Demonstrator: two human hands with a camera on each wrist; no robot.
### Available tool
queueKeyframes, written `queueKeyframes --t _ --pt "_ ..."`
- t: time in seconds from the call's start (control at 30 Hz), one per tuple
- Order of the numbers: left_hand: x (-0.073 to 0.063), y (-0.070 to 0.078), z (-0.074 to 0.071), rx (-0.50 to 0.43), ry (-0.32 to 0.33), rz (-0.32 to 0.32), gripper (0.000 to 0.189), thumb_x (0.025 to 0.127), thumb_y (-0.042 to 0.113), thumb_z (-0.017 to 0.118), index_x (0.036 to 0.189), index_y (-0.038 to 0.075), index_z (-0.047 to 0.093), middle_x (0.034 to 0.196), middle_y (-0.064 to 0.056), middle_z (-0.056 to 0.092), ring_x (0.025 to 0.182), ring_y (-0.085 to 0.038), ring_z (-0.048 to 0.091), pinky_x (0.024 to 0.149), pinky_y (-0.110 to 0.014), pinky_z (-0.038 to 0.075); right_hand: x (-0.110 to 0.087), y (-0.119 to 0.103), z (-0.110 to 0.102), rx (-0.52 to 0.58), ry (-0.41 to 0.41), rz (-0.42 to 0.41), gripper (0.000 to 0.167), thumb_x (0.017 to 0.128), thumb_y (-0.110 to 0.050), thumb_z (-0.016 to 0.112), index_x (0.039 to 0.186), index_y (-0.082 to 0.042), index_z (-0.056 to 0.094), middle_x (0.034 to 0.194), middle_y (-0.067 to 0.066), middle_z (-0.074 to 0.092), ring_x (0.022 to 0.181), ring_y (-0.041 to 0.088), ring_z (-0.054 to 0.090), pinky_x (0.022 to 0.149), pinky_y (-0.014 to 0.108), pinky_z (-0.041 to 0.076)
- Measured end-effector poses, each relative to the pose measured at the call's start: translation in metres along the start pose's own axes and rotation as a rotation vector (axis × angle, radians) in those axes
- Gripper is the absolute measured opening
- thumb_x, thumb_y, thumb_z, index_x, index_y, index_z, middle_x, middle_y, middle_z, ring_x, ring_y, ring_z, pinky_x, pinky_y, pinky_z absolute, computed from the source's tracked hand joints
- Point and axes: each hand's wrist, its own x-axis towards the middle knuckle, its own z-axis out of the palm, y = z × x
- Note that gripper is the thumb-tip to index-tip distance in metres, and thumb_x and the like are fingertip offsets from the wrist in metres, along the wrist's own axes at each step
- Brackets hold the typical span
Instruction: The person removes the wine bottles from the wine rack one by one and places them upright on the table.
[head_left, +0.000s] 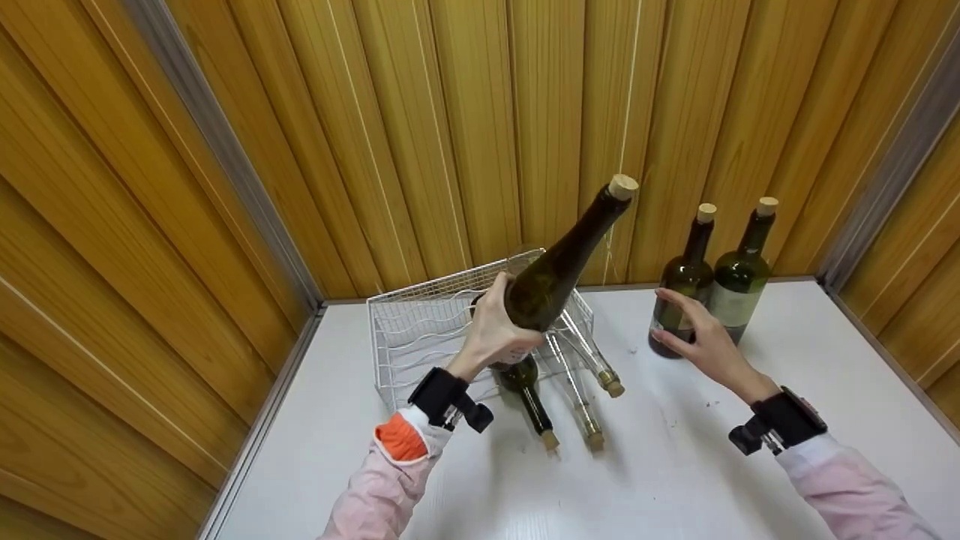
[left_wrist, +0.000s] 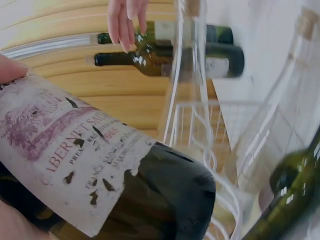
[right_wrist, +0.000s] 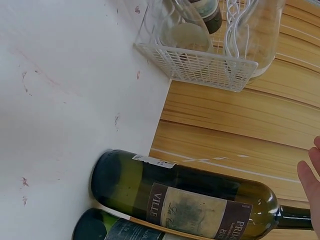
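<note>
My left hand (head_left: 493, 322) grips a dark wine bottle (head_left: 559, 274) around its body, held tilted above the wire rack (head_left: 373, 330), corked neck pointing up and right. Its torn "Cabernet" label (left_wrist: 85, 145) shows in the left wrist view. Beneath it, a green corked bottle (head_left: 529, 382) and two clear corked bottles lie in the rack, necks toward me. My right hand (head_left: 712, 345) is beside two standing corked bottles, fingers apart and slightly bent. The nearer bottle (right_wrist: 200, 200) stands closest to it; the right wrist view shows the fingertips apart from its neck.
The second standing bottle (head_left: 739, 292) with a pale label is just right of the nearer one. A white table (head_left: 637, 465) lies below, with wood-panelled walls (head_left: 450, 150) behind and at both sides. The clear bottle necks (head_left: 592, 427) project past the rack's front.
</note>
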Motion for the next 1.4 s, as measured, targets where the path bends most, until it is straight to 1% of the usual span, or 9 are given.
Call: queueKeyframes --t 0.03,0.13,0.27,0.5,0.63,0.83,1.17,1.2,1.4 --pt "-0.002 0.001 0.002 -0.022 0.002 -0.015 0.074 0.059 0.013 0.087 0.125 0.0 0.057 0.117 -0.024 0.074 0.104 -0.031 0.07 0.092 -0.043 0.062 0.0 -0.001 0.0 0.008 -0.003 0.005 0.064 0.093 0.008 0.077 0.153 0.012 0.053 0.154 0.038 0.058 0.135 -0.026 0.04 0.111 -0.006 0.025" --pt "-0.01 0.001 0.008 -0.076 0.01 -0.06 0.073 0.058 0.014 0.084 0.124 0.001 0.057 0.113 -0.023 0.074 0.1 -0.026 0.069 0.09 -0.04 0.061 0.001 -0.003 0.0 0.02 -0.004 0.012 0.064 0.093 0.009 0.076 0.153 0.013 0.052 0.154 0.039 0.057 0.131 -0.033 0.031 0.111 -0.006 0.026" --pt "-0.02 0.0 0.018 -0.148 0.031 -0.101 0.07 0.057 0.015 0.082 0.122 0.001 0.058 0.11 -0.021 0.074 0.098 -0.019 0.066 0.092 -0.039 0.058 0.0 -0.005 0.001 0.024 -0.001 0.022 0.063 0.094 0.008 0.076 0.152 0.013 0.053 0.154 0.038 0.058 0.131 -0.033 0.031 0.11 -0.006 0.026" --pt "-0.038 -0.009 0.042 -0.298 0.066 -0.15 0.072 0.058 0.009 0.078 0.127 -0.003 0.059 0.116 -0.023 0.073 0.103 -0.016 0.064 0.099 -0.04 0.056 0.0 -0.005 0.004 0.048 0.021 -0.002 0.061 0.093 0.009 0.076 0.15 0.013 0.055 0.152 0.038 0.059 0.136 -0.024 0.043 0.112 -0.004 0.029" --pt "-0.05 -0.014 0.054 -0.354 0.086 -0.178 0.073 0.058 0.007 0.077 0.128 -0.004 0.06 0.118 -0.022 0.072 0.105 -0.015 0.063 0.101 -0.039 0.055 0.0 -0.005 0.006 0.083 0.032 -0.025 0.061 0.092 0.012 0.074 0.15 0.015 0.054 0.15 0.04 0.059 0.135 -0.03 0.038 0.113 -0.003 0.031" --pt "-0.062 -0.02 0.067 -0.449 0.107 -0.199 0.091 0.057 0.006 0.076 0.145 -0.009 0.056 0.133 -0.025 0.071 0.111 -0.014 0.063 0.107 -0.035 0.051 0.001 -0.009 0.007 0.106 0.033 -0.016 0.06 0.093 0.012 0.072 0.15 0.015 0.054 0.149 0.042 0.058 0.133 -0.031 0.038 0.112 -0.003 0.031" --pt "-0.07 -0.032 0.079 -0.477 0.133 -0.234 0.086 0.057 0.005 0.073 0.142 -0.005 0.059 0.127 -0.018 0.073 0.108 -0.014 0.063 0.106 -0.035 0.05 0.005 -0.019 0.008 0.143 0.031 0.023 0.057 0.096 0.008 0.07 0.151 0.013 0.054 0.15 0.039 0.06 0.131 -0.03 0.041 0.11 -0.002 0.034" --pt "-0.068 -0.06 0.091 -0.461 0.14 -0.189 0.088 0.058 0.007 0.074 0.144 -0.003 0.059 0.128 -0.017 0.073 0.109 -0.015 0.064 0.107 -0.036 0.051 0.005 -0.021 0.009 0.156 0.03 0.025 0.057 0.097 0.009 0.069 0.151 0.013 0.054 0.15 0.039 0.06 0.131 -0.029 0.042 0.11 -0.002 0.035" --pt "-0.073 -0.065 0.099 -0.487 0.161 -0.183 0.09 0.057 0.009 0.074 0.145 -0.005 0.057 0.127 -0.018 0.072 0.11 -0.018 0.065 0.107 -0.037 0.051 0.01 -0.032 0.01 0.222 0.021 0.052 0.055 0.099 0.008 0.066 0.152 0.013 0.053 0.152 0.039 0.059 0.132 -0.026 0.046 0.111 -0.001 0.037"
